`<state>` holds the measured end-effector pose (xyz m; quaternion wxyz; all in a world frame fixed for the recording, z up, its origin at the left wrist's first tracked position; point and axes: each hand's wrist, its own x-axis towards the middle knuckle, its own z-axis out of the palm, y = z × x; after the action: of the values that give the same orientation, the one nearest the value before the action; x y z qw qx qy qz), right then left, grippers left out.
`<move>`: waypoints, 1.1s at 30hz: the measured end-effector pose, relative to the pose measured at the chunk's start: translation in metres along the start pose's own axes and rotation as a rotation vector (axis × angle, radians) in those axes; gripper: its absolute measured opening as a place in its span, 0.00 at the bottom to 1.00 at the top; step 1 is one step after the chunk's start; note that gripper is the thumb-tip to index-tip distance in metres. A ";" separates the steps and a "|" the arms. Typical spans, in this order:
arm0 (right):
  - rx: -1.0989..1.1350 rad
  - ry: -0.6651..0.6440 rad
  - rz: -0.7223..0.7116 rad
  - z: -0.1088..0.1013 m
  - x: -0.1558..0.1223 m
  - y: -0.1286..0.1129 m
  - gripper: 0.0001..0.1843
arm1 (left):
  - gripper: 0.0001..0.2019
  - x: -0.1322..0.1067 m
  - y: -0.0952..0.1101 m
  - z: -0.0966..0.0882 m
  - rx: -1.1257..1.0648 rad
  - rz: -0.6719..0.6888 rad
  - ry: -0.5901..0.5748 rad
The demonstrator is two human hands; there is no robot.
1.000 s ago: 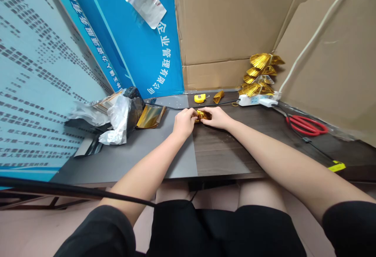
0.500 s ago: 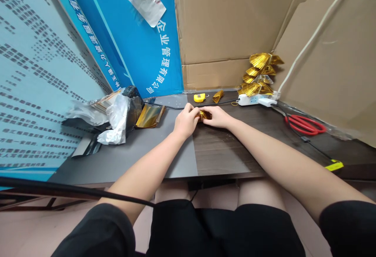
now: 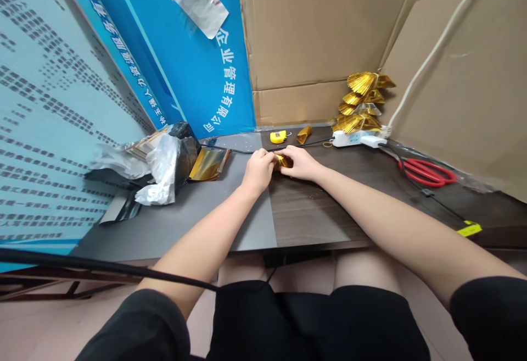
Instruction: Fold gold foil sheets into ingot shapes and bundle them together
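Observation:
A small piece of gold foil paper (image 3: 282, 160) sits between both my hands, low over the desk (image 3: 230, 212). My left hand (image 3: 258, 170) is closed, pinching its left end. My right hand (image 3: 300, 163) is closed on its right end, fingers curled over it. Most of the foil is hidden by my fingers. A stack of flat gold foil sheets (image 3: 209, 164) lies to the left of my hands.
Folded gold foil pieces (image 3: 361, 103) are piled at the back right above a white power strip (image 3: 356, 139). One folded piece (image 3: 304, 134) and a yellow tape measure (image 3: 278, 137) lie behind my hands. Red scissors (image 3: 428, 173) lie right. Plastic bags (image 3: 160, 166) sit left. Cardboard walls stand behind.
My hands have stayed together on the gold foil, fingers shifting slightly. The view has drifted a little.

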<state>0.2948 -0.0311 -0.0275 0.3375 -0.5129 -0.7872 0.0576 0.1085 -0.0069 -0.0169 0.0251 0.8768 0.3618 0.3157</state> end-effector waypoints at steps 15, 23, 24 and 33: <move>0.209 0.072 0.230 0.000 0.006 -0.009 0.19 | 0.05 -0.003 0.005 -0.013 0.016 -0.017 0.054; 0.583 0.191 0.388 0.003 0.011 -0.008 0.37 | 0.07 -0.008 0.015 -0.022 -0.042 0.016 0.035; 0.622 0.183 0.380 0.003 0.010 -0.010 0.39 | 0.08 -0.008 0.015 -0.021 -0.066 0.009 0.033; 0.705 0.180 0.220 0.007 0.008 -0.015 0.26 | 0.09 -0.008 0.007 -0.019 -0.308 -0.138 -0.010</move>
<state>0.2777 -0.0296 -0.0224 0.5529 -0.4495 -0.6266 0.3156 0.0978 -0.0209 -0.0041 0.1825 0.8372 0.3683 0.3607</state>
